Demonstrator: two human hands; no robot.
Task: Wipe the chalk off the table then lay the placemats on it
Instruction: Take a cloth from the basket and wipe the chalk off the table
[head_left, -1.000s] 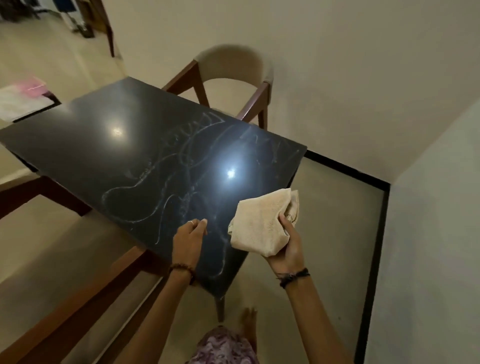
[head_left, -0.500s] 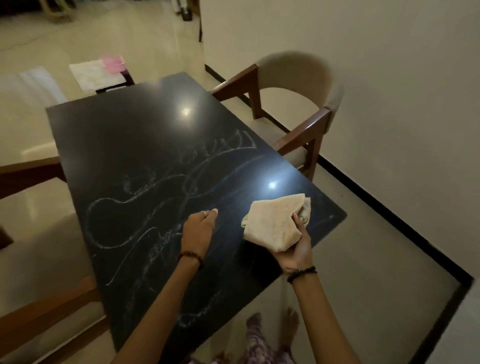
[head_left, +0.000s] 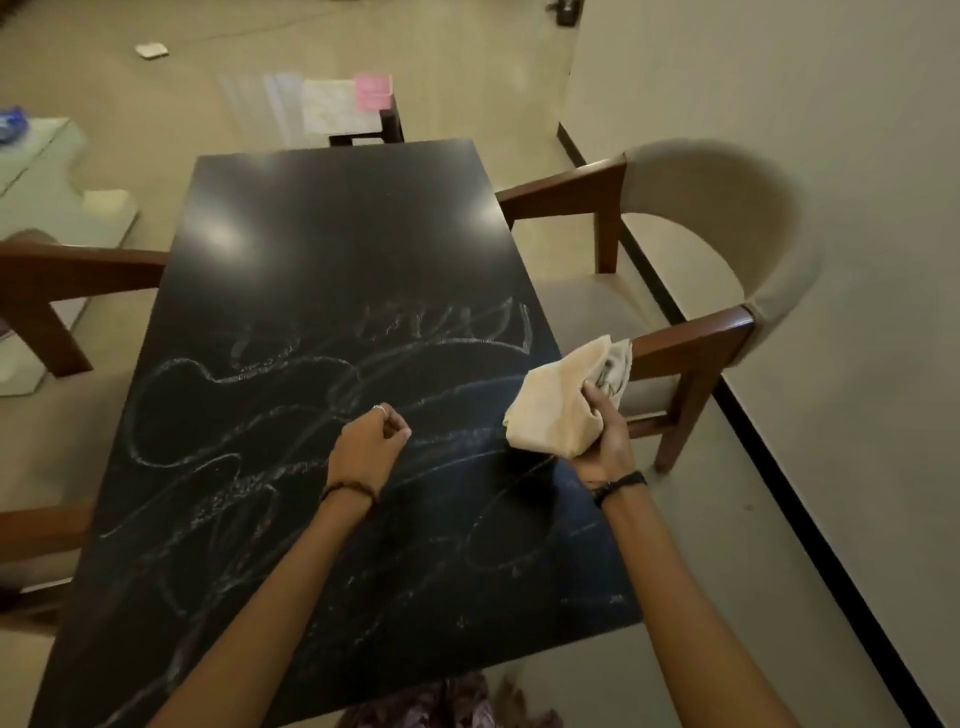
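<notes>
A black table (head_left: 332, 228) fills the middle of the head view. White chalk scribbles (head_left: 218, 467) cover its near half. My right hand (head_left: 602, 441) grips a bunched beige cloth (head_left: 556, 410), held just over the table's right edge. My left hand (head_left: 366, 447) hovers over the middle of the table with its fingers curled and nothing in it. Beyond the far end of the table, a white placemat (head_left: 332, 109) with a pink item (head_left: 373, 89) on it lies on a small dark stool.
A beige chair with wooden arms (head_left: 727, 291) stands at the table's right side. Another wooden chair (head_left: 57, 280) is at the left. A wall with a dark skirting runs along the right. A pale floor mat (head_left: 47, 171) lies far left.
The view has swung round to look down the length of the table. Both hands have kept their places over it, the right one still holding the cloth.
</notes>
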